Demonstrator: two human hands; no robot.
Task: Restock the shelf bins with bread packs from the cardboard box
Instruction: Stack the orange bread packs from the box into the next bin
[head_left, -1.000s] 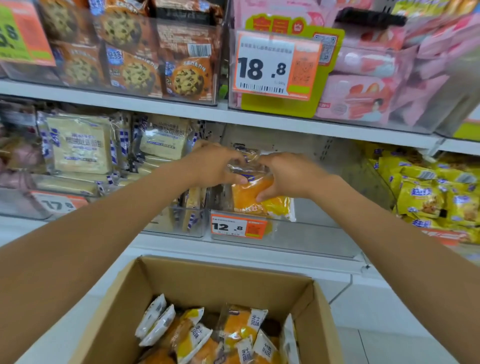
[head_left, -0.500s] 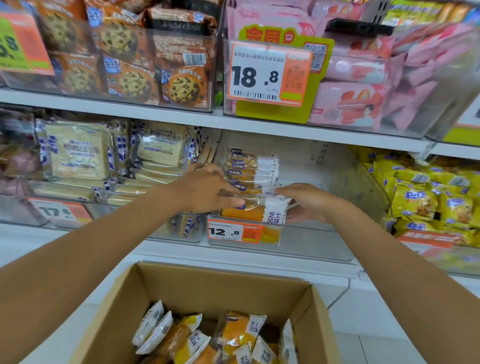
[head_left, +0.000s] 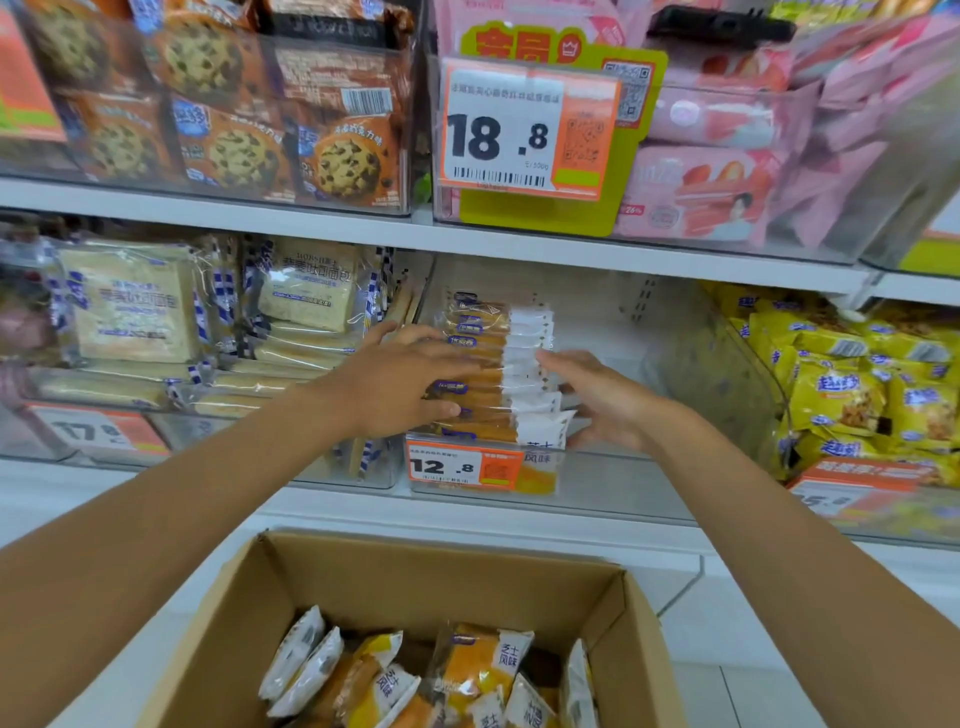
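Shelf bin (head_left: 623, 483) | one bread-pack stack (head_left: 498, 364) | left grip (head_left: 395, 384), right grip (head_left: 597, 400) spread flat against it

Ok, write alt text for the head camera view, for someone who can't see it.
Two bare hands bracket a row of orange bread packs standing in a clear shelf bin behind a 12.8 price tag, the left hand resting on its left side, the right hand open at its right. Below, an open cardboard box holds more packs.
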